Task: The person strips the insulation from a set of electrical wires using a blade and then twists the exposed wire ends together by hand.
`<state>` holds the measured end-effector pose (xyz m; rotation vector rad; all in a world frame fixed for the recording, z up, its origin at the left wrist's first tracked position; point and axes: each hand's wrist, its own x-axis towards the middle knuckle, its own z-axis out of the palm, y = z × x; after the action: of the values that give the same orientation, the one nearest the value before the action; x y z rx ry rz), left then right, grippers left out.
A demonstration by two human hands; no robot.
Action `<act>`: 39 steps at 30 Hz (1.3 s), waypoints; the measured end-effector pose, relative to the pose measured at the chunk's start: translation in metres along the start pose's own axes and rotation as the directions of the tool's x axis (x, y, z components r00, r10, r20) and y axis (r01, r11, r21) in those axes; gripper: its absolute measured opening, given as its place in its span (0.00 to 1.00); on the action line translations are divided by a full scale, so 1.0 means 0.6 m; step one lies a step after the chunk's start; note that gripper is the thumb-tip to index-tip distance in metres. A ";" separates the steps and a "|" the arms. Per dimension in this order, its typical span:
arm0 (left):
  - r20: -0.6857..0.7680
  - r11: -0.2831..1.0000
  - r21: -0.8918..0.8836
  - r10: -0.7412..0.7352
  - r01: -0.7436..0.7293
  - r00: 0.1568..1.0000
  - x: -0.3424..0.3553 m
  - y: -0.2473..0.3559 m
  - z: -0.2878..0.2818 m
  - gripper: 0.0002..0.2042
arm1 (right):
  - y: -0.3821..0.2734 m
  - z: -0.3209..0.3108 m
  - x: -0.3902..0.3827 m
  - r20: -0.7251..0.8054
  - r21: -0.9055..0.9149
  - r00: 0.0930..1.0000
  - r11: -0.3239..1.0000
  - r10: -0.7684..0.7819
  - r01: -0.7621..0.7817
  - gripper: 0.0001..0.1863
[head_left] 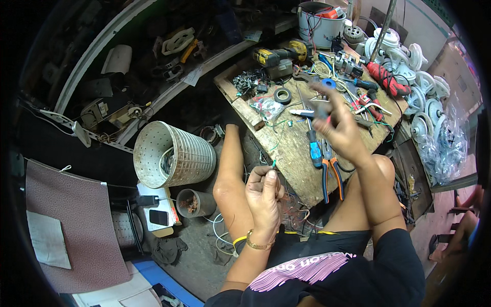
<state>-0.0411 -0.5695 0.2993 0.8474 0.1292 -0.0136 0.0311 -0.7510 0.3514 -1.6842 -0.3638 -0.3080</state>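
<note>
My left hand (265, 190) is raised over my lap, thumb and fingers pinched on a thin green wire (274, 163) whose short end sticks up. Above the wooden bench (286, 153), my right hand (340, 128) is smeared by motion, and whether anything is between its fingers is unclear. Below it on the bench lie a blue-handled screwdriver (314, 148) and pliers (325, 176) with orange and dark blue handles. A roll of black tape (282, 95) and a roll of blue tape (328, 83) lie farther back.
A yellow-black cordless drill (279, 53), a red power tool (386, 79) and a white bucket (321, 28) crowd the far bench. White spools (424, 82) are piled at right. On the floor at left stand a perforated basket (197, 156) and a small pot (203, 203).
</note>
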 end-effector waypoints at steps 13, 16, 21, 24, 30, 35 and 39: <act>0.345 0.457 0.739 0.375 -0.495 0.860 0.028 0.026 0.000 0.04 | 0.026 0.022 -0.020 0.473 -0.253 0.872 0.968 0.121 0.003 0.11; 0.574 0.068 0.753 0.417 -0.654 0.705 0.037 0.041 0.003 0.08 | 0.025 0.019 -0.019 0.524 -0.109 0.839 0.988 0.147 -0.105 0.11; 0.758 -0.184 0.643 0.290 -0.744 0.584 0.046 0.044 -0.015 0.09 | 0.015 0.019 -0.013 0.511 -0.217 0.849 0.976 0.133 -0.022 0.11; 0.722 -0.187 0.679 0.346 -0.710 0.599 0.047 0.041 -0.012 0.08 | 0.021 0.024 -0.017 0.518 -0.343 0.848 0.935 0.112 0.086 0.11; 0.581 -0.136 0.788 0.484 -0.600 0.654 0.052 0.004 -0.011 0.06 | 0.053 0.099 -0.057 0.198 0.276 0.944 0.909 0.265 -0.313 0.07; 0.508 -0.048 0.825 0.500 -0.563 0.702 0.040 -0.026 0.003 0.05 | 0.052 0.113 -0.063 0.200 0.569 0.821 0.618 0.535 -0.542 0.05; 0.387 0.179 0.827 0.506 -0.533 0.771 0.051 -0.036 0.004 0.02 | 0.051 0.135 -0.053 -0.036 0.586 0.860 0.708 0.509 -0.394 0.05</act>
<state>-0.0121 -0.5842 0.2813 2.0302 -0.2581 0.6438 0.0139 -0.6769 0.2991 -1.0879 0.1225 0.0163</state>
